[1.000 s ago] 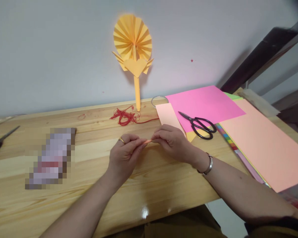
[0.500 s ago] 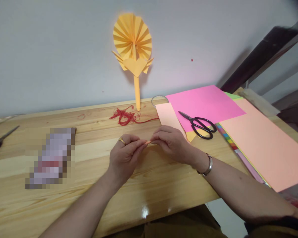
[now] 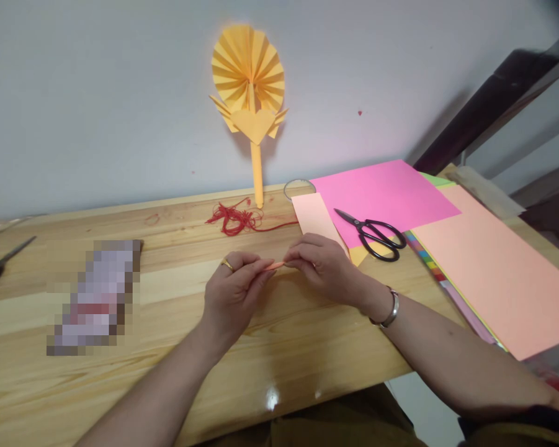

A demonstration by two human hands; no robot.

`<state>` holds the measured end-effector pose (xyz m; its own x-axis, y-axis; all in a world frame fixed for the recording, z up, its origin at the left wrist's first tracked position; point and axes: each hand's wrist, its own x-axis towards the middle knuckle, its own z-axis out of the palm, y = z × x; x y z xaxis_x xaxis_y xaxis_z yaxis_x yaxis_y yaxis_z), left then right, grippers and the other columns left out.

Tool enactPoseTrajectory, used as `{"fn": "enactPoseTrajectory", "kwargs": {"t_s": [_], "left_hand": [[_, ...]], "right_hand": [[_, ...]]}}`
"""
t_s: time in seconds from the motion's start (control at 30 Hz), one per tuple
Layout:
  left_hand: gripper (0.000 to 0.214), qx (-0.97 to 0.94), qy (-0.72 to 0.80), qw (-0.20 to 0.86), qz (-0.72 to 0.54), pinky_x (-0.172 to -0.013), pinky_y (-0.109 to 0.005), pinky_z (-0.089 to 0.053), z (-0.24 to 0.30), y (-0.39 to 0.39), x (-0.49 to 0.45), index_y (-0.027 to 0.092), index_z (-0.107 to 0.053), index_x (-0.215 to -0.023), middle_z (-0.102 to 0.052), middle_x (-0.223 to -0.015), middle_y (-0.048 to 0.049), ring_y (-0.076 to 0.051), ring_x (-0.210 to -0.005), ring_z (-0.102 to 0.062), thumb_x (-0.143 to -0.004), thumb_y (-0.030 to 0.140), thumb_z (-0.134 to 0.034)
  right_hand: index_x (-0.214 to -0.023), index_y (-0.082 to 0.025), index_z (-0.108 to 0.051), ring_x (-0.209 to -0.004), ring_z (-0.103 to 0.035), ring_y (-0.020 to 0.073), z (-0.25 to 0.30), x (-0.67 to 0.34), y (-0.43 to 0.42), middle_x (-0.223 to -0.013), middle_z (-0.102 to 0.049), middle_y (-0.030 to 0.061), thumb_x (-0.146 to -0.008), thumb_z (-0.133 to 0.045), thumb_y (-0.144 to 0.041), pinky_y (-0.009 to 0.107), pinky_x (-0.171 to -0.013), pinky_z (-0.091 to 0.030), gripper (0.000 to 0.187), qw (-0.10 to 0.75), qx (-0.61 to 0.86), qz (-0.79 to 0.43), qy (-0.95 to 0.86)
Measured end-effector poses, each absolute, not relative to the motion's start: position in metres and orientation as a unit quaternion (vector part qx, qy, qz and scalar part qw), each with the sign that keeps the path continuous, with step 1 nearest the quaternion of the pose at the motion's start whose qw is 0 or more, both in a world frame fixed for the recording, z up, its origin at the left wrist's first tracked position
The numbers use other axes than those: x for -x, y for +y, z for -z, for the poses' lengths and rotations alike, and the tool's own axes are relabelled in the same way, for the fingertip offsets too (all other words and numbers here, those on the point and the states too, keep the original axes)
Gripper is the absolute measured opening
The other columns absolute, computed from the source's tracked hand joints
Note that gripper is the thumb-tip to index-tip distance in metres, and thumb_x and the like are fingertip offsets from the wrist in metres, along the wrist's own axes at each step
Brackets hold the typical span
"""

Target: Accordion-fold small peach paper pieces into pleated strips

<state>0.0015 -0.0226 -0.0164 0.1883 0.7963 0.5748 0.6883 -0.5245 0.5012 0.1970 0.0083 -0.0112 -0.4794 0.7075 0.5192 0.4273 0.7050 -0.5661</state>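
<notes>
Between my two hands runs a thin, narrow strip of peach paper (image 3: 274, 266), folded or rolled; most of it is covered by fingers. My left hand (image 3: 235, 288), with a gold ring, is closed and pinches the strip's left end. My right hand (image 3: 323, 270), with a silver bracelet at the wrist, is closed on the right end. Just beyond the right hand lies a peach paper piece (image 3: 317, 214). A tangle of red string (image 3: 235, 218) rests on the table behind my hands.
A yellow paper fan flower (image 3: 257, 167) leans on the wall. Black-handled scissors (image 3: 376, 239) lie on pink paper (image 3: 381, 192). Large peach sheets (image 3: 497, 267) are stacked at right. A blurred-out object (image 3: 95, 295) and other scissors (image 3: 2, 267) lie at left.
My fingertips have moved slightly apart, so more of the peach strip shows between them. Everything on the table stays where it was.
</notes>
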Motion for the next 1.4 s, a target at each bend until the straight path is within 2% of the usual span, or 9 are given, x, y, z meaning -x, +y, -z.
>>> {"fn": "enactPoseTrajectory", "kwargs": {"t_s": [0.37,0.63,1.4], "left_hand": [[0.012,-0.764,0.488,0.067,-0.417,-0.063,-0.022,-0.05,0.0125,-0.0226,-0.0029,0.022,-0.071,-0.086,-0.064,-0.08,-0.0015,-0.011,-0.072,-0.06,-0.081,0.022,-0.06],[0.013,-0.771,0.486,0.059,-0.407,-0.065,-0.022,-0.05,0.0136,-0.0237,-0.002,0.021,-0.07,-0.088,-0.064,-0.082,-0.0024,-0.012,-0.075,-0.061,-0.082,0.021,-0.058],[0.014,-0.796,0.441,0.024,-0.413,-0.062,-0.022,-0.05,0.0158,-0.0255,-0.0027,0.02,-0.069,-0.09,-0.062,-0.078,-0.0026,-0.011,-0.07,-0.058,-0.08,0.017,-0.061]], "right_hand": [[-0.086,-0.017,-0.062,-0.079,-0.056,0.0149,0.0112,-0.1975,0.0084,-0.083,-0.063,0.0045,-0.086,-0.05,-0.012,0.029,-0.073,-0.046,0.014,0.387,0.334,-0.198,-0.837],[-0.09,-0.016,-0.061,-0.083,-0.055,0.017,0.0051,-0.1956,0.005,-0.088,-0.061,0.0076,-0.086,-0.055,-0.025,0.032,-0.077,-0.047,0.011,0.385,0.318,-0.198,-0.843],[-0.086,-0.017,-0.063,-0.079,-0.054,0.0161,0.0084,-0.1922,0.005,-0.084,-0.064,0.0062,-0.088,-0.052,-0.018,0.03,-0.072,-0.045,0.011,0.375,0.312,-0.13,-0.863]]}}
